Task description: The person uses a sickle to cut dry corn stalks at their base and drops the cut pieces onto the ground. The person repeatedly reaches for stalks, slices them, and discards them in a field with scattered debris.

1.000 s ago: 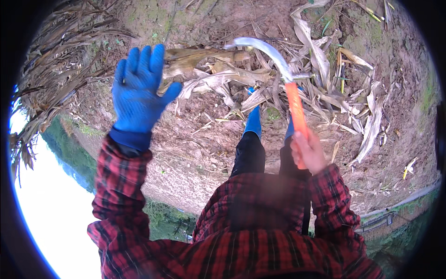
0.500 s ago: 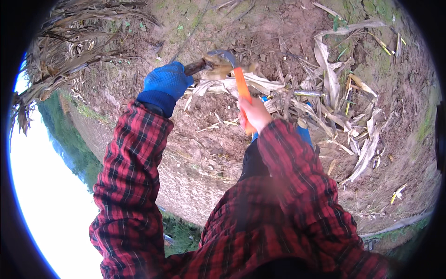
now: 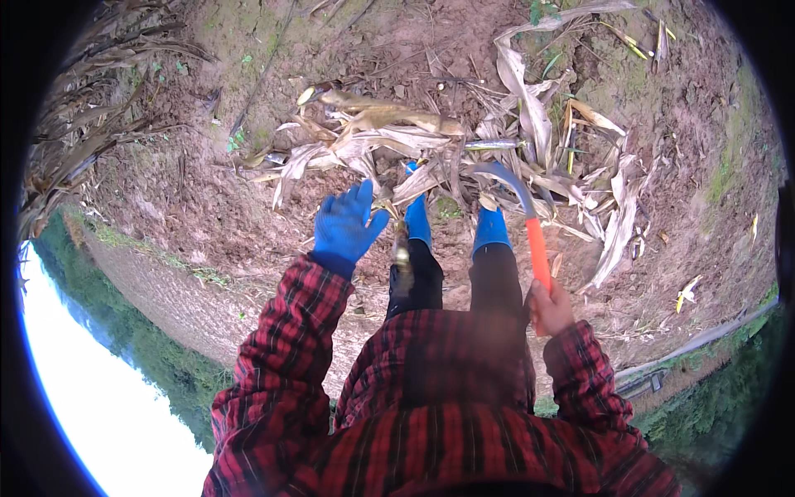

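Observation:
My left hand [image 3: 343, 225], in a blue knitted glove, hovers left of my legs with its fingers spread and nothing in them. Just right of it, in front of my trouser leg, a short brownish stalk piece [image 3: 402, 253] shows blurred, apart from the fingers. My bare right hand [image 3: 550, 307] is closed round the orange handle of a sickle [image 3: 537, 250]. The curved grey blade points up and left, above my right boot [image 3: 491, 229]. Beyond my left hand, dry corn stalks and leaves [image 3: 377, 131] lie in a loose heap on the soil.
More dry husks [image 3: 617, 236] are strewn to the right of my boots. Standing dry corn plants [image 3: 91, 108] rise at the far left. Reddish bare soil [image 3: 207, 199] surrounds me, with green trees [image 3: 141, 340] at the lower left edge.
My left hand has let go of the stalk and come back toward me, opening. My right hand has drawn the sickle right and nearer my body. The view has shifted, and both boots now show.

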A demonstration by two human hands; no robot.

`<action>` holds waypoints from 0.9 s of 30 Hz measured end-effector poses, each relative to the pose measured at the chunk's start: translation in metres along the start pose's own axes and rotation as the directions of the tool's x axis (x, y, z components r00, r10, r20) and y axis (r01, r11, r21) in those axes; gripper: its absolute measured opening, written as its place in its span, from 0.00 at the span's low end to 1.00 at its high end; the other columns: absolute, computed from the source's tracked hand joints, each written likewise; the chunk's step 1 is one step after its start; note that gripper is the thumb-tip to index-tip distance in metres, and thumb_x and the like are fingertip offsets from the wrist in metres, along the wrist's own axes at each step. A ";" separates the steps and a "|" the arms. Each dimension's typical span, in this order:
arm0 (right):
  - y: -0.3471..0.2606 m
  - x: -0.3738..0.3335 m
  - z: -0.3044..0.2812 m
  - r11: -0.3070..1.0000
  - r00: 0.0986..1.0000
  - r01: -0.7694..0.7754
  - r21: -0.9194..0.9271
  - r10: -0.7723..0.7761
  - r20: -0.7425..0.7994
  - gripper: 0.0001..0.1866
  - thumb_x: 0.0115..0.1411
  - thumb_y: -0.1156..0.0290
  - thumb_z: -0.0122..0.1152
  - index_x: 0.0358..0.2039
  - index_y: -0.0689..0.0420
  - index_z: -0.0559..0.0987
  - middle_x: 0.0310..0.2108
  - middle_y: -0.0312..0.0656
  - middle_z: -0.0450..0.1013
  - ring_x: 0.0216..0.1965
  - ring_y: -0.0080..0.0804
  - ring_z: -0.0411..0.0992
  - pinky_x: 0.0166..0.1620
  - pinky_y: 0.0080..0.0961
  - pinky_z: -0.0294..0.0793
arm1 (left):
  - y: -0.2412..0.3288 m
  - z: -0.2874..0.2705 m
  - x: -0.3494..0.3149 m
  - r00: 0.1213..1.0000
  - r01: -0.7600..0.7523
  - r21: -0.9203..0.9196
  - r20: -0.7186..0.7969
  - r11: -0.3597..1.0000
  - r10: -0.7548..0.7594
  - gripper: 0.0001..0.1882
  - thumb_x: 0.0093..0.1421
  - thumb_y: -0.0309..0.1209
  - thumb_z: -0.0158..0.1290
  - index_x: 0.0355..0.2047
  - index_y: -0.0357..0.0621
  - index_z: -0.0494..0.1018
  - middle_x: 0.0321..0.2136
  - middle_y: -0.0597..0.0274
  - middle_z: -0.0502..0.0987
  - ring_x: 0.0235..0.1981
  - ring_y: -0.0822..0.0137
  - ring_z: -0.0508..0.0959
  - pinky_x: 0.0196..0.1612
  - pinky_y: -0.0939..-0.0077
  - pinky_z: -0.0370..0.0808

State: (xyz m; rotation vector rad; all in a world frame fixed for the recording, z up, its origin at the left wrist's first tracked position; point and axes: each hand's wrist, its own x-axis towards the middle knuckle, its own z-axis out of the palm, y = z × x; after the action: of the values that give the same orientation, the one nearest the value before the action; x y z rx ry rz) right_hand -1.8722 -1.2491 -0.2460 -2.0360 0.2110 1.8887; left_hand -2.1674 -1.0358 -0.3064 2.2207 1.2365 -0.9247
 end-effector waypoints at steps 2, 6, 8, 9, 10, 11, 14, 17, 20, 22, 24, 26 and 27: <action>-0.017 0.023 0.036 0.998 0.997 0.068 0.005 -0.068 0.041 0.11 0.61 0.62 0.47 0.33 0.57 0.66 0.13 0.32 0.61 0.09 0.19 0.60 0.11 0.18 0.60 | -0.009 -0.037 0.055 0.821 -0.075 0.264 -0.531 0.962 0.210 0.31 0.55 0.51 0.43 0.55 0.47 0.60 0.47 0.58 0.68 0.45 0.64 0.69 0.48 0.68 0.64; -0.072 0.097 0.105 0.938 0.944 0.331 -0.102 -0.329 0.032 0.14 0.61 0.61 0.47 0.34 0.61 0.66 0.12 0.35 0.62 0.09 0.20 0.62 0.11 0.21 0.61 | -0.061 -0.089 0.156 0.931 0.188 0.442 -0.365 0.877 -0.016 0.36 0.52 0.56 0.45 0.57 0.49 0.57 0.54 0.57 0.62 0.54 0.59 0.63 0.56 0.64 0.56; -0.100 0.135 0.136 0.911 0.920 0.390 -0.135 -0.381 0.088 0.15 0.61 0.60 0.47 0.33 0.61 0.67 0.12 0.36 0.62 0.09 0.21 0.63 0.11 0.22 0.62 | -0.108 -0.078 0.192 0.954 0.259 0.353 0.050 0.899 -0.295 0.33 0.52 0.56 0.44 0.52 0.49 0.63 0.52 0.55 0.65 0.54 0.56 0.64 0.57 0.59 0.56; -0.113 0.153 0.150 0.915 0.919 0.387 -0.117 -0.374 0.122 0.15 0.60 0.60 0.47 0.32 0.61 0.67 0.12 0.36 0.63 0.09 0.22 0.63 0.11 0.22 0.63 | -0.126 -0.067 0.205 0.880 0.296 0.282 0.291 0.913 -0.375 0.31 0.53 0.57 0.43 0.48 0.49 0.69 0.50 0.54 0.68 0.52 0.55 0.67 0.56 0.57 0.57; -0.123 0.168 0.163 0.918 0.917 0.385 -0.100 -0.368 0.151 0.15 0.60 0.60 0.47 0.32 0.61 0.67 0.12 0.36 0.63 0.09 0.22 0.63 0.12 0.23 0.63 | -0.126 -0.060 0.209 0.896 0.296 0.261 0.257 0.919 -0.361 0.30 0.53 0.57 0.43 0.45 0.49 0.71 0.48 0.53 0.69 0.51 0.54 0.68 0.55 0.56 0.59; -0.127 0.182 0.171 0.922 0.916 0.379 -0.081 -0.362 0.171 0.15 0.60 0.59 0.48 0.32 0.61 0.67 0.12 0.36 0.63 0.09 0.23 0.63 0.12 0.23 0.64 | -0.120 -0.059 0.211 0.914 0.286 0.239 0.223 0.928 -0.339 0.29 0.52 0.57 0.44 0.42 0.49 0.73 0.46 0.52 0.71 0.50 0.54 0.69 0.53 0.56 0.60; -0.134 0.226 0.199 0.952 0.939 0.303 -0.053 -0.288 0.189 0.16 0.60 0.59 0.48 0.32 0.62 0.68 0.13 0.36 0.63 0.09 0.24 0.63 0.12 0.23 0.64 | -0.114 -0.058 0.211 0.915 0.363 0.115 0.145 0.925 -0.377 0.24 0.52 0.54 0.47 0.40 0.51 0.75 0.45 0.51 0.71 0.48 0.54 0.70 0.50 0.57 0.65; -0.140 0.277 0.229 0.910 0.936 0.327 -0.253 -0.275 0.220 0.17 0.60 0.60 0.47 0.29 0.64 0.69 0.12 0.38 0.65 0.10 0.27 0.65 0.12 0.26 0.65 | -0.126 -0.045 0.213 0.944 0.320 0.107 0.053 0.941 -0.327 0.24 0.48 0.49 0.53 0.40 0.47 0.74 0.39 0.49 0.74 0.41 0.52 0.74 0.45 0.61 0.69; -0.149 0.323 0.267 0.863 0.920 0.345 -0.368 -0.233 0.316 0.19 0.59 0.58 0.47 0.25 0.64 0.69 0.09 0.40 0.65 0.08 0.31 0.64 0.13 0.29 0.63 | -0.114 -0.049 0.198 0.965 0.258 0.197 0.005 0.946 -0.264 0.22 0.48 0.49 0.53 0.38 0.48 0.74 0.36 0.50 0.75 0.38 0.51 0.75 0.43 0.60 0.71; -0.151 0.334 0.282 0.842 0.917 0.353 -0.407 -0.225 0.330 0.20 0.59 0.58 0.48 0.24 0.64 0.69 0.09 0.40 0.65 0.07 0.30 0.64 0.12 0.28 0.63 | -0.113 -0.045 0.197 0.947 0.321 0.151 -0.035 0.935 -0.319 0.22 0.49 0.49 0.52 0.38 0.48 0.74 0.36 0.50 0.75 0.38 0.51 0.75 0.43 0.60 0.71; -0.150 0.342 0.277 0.880 0.912 0.337 -0.334 -0.218 0.347 0.19 0.59 0.59 0.49 0.21 0.63 0.68 0.09 0.38 0.64 0.07 0.30 0.63 0.12 0.28 0.62 | -0.113 -0.046 0.194 0.956 0.295 0.187 -0.052 0.937 -0.290 0.22 0.49 0.50 0.52 0.37 0.47 0.74 0.36 0.50 0.75 0.39 0.52 0.75 0.43 0.59 0.70; -0.140 0.346 0.275 0.939 0.909 0.291 -0.185 -0.212 0.359 0.18 0.59 0.61 0.50 0.19 0.61 0.67 0.09 0.38 0.63 0.08 0.28 0.62 0.11 0.28 0.61 | -0.116 -0.045 0.193 0.964 0.265 0.206 -0.045 0.942 -0.261 0.22 0.50 0.50 0.51 0.37 0.47 0.74 0.37 0.50 0.75 0.40 0.52 0.75 0.43 0.60 0.70; -0.138 0.342 0.277 0.951 0.902 0.283 -0.127 -0.218 0.373 0.18 0.58 0.62 0.50 0.18 0.61 0.67 0.10 0.38 0.64 0.08 0.28 0.62 0.12 0.28 0.61 | -0.113 -0.046 0.193 0.967 0.253 0.213 -0.043 0.944 -0.249 0.23 0.50 0.50 0.51 0.37 0.47 0.74 0.37 0.50 0.75 0.40 0.52 0.75 0.43 0.60 0.70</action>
State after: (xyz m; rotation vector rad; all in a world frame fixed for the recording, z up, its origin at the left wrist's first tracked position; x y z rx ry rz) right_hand -2.0502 -0.9788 -0.5753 -1.6818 -0.3121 2.1200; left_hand -2.1761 -0.8386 -0.4213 2.2714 1.5170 -1.1932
